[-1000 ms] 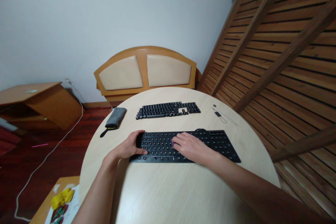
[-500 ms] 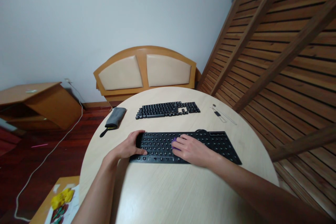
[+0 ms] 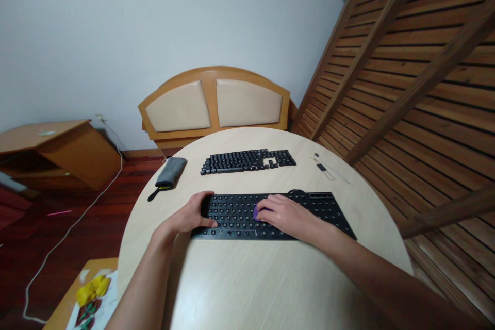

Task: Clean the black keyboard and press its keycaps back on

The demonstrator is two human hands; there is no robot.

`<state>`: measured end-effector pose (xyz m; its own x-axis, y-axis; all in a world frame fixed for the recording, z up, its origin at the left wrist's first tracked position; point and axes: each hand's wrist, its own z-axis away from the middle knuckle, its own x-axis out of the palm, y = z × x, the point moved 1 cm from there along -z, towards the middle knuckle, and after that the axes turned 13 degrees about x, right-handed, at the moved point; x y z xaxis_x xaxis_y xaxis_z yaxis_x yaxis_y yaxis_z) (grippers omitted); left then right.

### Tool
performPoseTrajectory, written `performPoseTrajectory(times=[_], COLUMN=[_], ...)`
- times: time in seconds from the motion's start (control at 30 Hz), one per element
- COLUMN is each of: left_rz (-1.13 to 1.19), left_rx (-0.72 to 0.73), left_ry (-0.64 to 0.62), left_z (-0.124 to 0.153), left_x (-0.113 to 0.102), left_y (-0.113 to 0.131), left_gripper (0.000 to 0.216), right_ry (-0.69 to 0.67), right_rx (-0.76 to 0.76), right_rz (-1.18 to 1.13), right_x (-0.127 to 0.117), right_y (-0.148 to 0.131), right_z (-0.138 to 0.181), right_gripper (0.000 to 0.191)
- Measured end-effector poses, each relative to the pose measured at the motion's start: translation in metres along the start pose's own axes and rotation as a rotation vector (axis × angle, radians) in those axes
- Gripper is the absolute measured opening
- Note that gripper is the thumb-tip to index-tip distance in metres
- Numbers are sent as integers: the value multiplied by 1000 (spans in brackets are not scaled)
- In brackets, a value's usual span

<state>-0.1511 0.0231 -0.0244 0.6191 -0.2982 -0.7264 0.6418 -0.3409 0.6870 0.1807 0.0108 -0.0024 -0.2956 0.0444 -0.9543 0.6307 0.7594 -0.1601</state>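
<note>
A black keyboard base [image 3: 232, 216] with its keycaps off lies near the middle of the round table [image 3: 240, 283]. Its left end is gripped by my left hand [image 3: 191, 212], thumb on the top face and fingers around the far edge. My right hand [image 3: 284, 213] is closed over a small purple thing [image 3: 256, 211] pressed on the base; the fingers cover most of it, and its kind cannot be made out. Beyond the base, the removed black keycaps [image 3: 232, 161] are laid out in keyboard order, with a gap toward their right.
A grey pouch [image 3: 170, 173] with a black loop lies at the table's left. On the right are a wire tool with a dark handle [image 3: 321, 167] and a small dark round piece [image 3: 316, 154]. A wooden slatted panel [image 3: 417, 77] leans beside the table.
My right hand has shifted slightly on the base, with its fingers bunched closer around the purple thing. My left hand keeps its grip on the left end.
</note>
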Motion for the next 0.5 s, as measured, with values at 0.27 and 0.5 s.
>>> performPoseTrajectory(times=[0.27, 0.5], left_rz=[-2, -16], left_rx=[-3, 5], left_ry=[-15, -8], left_z=[0, 0], left_x=[-1, -1], left_y=[2, 1], left_gripper=[95, 95], right_ry=[-72, -106], right_rx=[-15, -12], right_rz=[188, 59], right_x=[-3, -9], right_y=[-14, -6], right_z=[-3, -6], right_gripper=[16, 17])
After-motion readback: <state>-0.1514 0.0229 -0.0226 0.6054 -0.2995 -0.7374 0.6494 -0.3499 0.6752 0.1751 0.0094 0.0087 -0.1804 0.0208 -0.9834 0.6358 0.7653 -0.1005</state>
